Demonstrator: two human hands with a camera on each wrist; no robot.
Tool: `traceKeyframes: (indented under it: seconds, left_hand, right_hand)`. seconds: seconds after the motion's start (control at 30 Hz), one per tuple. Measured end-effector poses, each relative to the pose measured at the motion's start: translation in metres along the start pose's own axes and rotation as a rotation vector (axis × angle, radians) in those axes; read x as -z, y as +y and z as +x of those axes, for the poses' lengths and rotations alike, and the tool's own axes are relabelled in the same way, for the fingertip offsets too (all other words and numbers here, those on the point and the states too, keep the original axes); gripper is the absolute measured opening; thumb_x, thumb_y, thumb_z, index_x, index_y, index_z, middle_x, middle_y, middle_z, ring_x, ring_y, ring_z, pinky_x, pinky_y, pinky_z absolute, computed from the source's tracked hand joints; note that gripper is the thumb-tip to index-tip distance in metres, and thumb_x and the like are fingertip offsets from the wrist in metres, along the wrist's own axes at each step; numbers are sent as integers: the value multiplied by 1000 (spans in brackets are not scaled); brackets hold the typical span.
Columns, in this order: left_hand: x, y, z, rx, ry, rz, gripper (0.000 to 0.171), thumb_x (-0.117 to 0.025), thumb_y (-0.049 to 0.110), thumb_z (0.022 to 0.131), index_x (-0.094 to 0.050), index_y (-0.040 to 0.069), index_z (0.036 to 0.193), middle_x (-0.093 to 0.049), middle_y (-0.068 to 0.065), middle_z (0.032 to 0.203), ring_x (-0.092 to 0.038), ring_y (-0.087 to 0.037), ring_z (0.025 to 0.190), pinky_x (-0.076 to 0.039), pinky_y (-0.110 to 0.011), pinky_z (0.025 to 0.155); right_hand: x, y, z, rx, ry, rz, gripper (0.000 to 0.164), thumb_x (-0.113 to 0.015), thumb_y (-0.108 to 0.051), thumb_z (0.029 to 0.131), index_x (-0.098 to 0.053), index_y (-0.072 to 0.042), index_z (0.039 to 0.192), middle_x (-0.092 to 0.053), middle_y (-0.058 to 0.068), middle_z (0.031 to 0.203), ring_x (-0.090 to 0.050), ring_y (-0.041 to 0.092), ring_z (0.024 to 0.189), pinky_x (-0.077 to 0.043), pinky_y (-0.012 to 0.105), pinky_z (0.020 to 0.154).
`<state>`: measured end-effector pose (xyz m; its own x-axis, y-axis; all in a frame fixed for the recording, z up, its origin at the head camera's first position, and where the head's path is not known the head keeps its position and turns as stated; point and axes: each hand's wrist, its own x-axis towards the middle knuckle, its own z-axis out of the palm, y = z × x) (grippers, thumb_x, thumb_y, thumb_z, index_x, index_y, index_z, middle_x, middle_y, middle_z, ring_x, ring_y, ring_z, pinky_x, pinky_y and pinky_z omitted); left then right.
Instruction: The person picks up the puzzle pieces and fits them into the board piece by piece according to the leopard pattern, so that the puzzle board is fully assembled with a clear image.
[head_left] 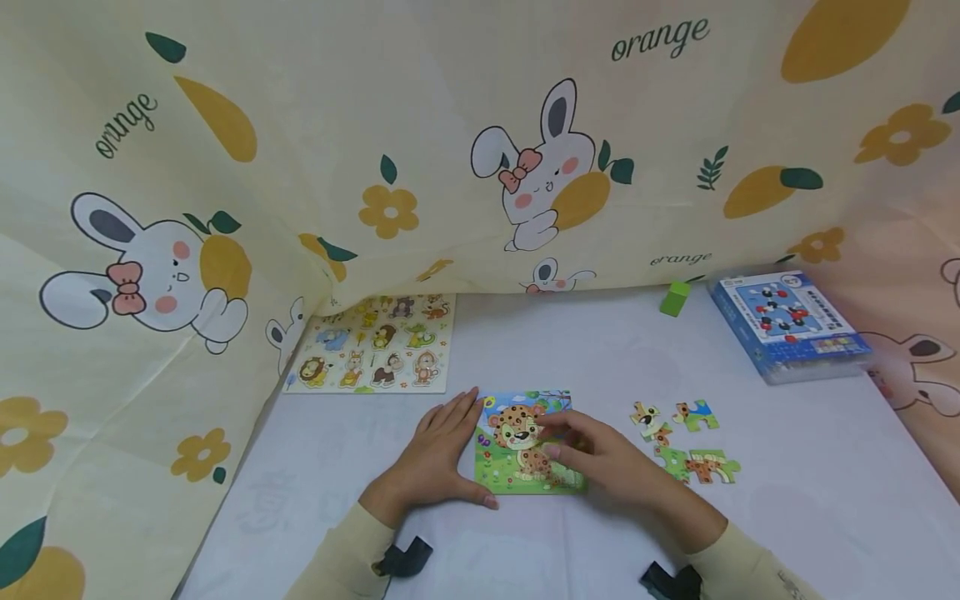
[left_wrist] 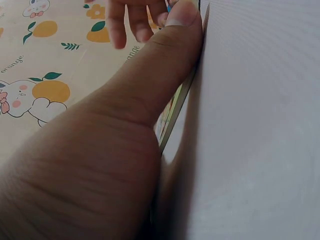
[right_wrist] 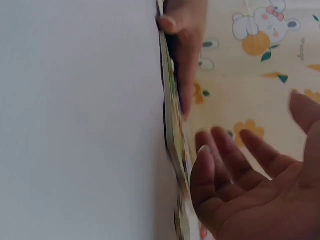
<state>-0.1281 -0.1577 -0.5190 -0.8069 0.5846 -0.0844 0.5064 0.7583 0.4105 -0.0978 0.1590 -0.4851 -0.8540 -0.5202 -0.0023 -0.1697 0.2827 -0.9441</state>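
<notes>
A square jigsaw puzzle (head_left: 519,454) with a spotted leopard cub on green grass lies flat on the table. My left hand (head_left: 438,460) rests along its left side, fingers extended and thumb reaching to the lower left corner. Over the puzzle's right part is my right hand (head_left: 611,457), its fingers loosely bent and covering some of the picture. In the right wrist view, nothing shows between the fingers and thumb of that hand (right_wrist: 245,187), beside the puzzle's thin edge (right_wrist: 170,112). Several loose jigsaw pieces (head_left: 697,414) lie to the right of it.
Behind on the left, a board of animal pictures (head_left: 375,386) sits partly under the patterned cloth (head_left: 420,100). A green block (head_left: 674,298) and a blue boxed set (head_left: 787,312) are at the back right. The table (head_left: 525,542) has a white cover.
</notes>
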Motion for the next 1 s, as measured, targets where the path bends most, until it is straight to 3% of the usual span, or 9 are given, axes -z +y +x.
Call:
traceKeyframes:
  seconds: [0.13, 0.23, 0.5, 0.8, 1.0]
  left_hand:
    - [0, 0, -1, 2, -2, 3, 152, -79, 93, 66, -15, 10, 176, -3, -3, 183, -3, -21, 166, -9, -55, 130]
    - [1, 0, -1, 5, -2, -3, 152, -79, 93, 66, -15, 10, 176, -3, -2, 183, -3, -21, 166, -9, -55, 130]
    - [2, 2, -1, 8, -5, -17, 151, -81, 91, 66, -16, 10, 176, -3, -2, 183, -2, -21, 166, -8, -55, 130]
    - [3, 4, 0, 13, -7, -21, 150, -83, 89, 67, -16, 9, 176, -3, -3, 183, -3, -22, 166, -7, -54, 130]
    - [3, 3, 0, 6, -2, -16, 151, -82, 90, 67, -15, 9, 176, -4, -3, 183, -3, -22, 166, -8, -53, 130]
  right_hand:
    - [18, 5, -10, 42, 9, 126, 42, -50, -17, 118, -52, 7, 152, -65, 27, 137, -68, 42, 115, -59, 39, 94]
    - [32, 7, -18, 70, 23, 211, 45, -38, -16, 120, -46, 12, 155, -61, 33, 137, -67, 43, 116, -60, 41, 92]
    - [66, 14, -39, 151, 77, 298, 61, -14, -36, 121, -45, -4, 163, -58, 28, 145, -60, 35, 127, -53, 39, 102]
    - [103, 31, -54, 253, 118, 383, 74, -7, -48, 117, -27, 1, 169, -55, 20, 154, -52, 32, 141, -45, 36, 113]
    - [116, 41, -62, 259, 235, 429, 69, -13, -44, 119, -29, -2, 170, -56, 13, 154, -50, 30, 143, -46, 35, 112]
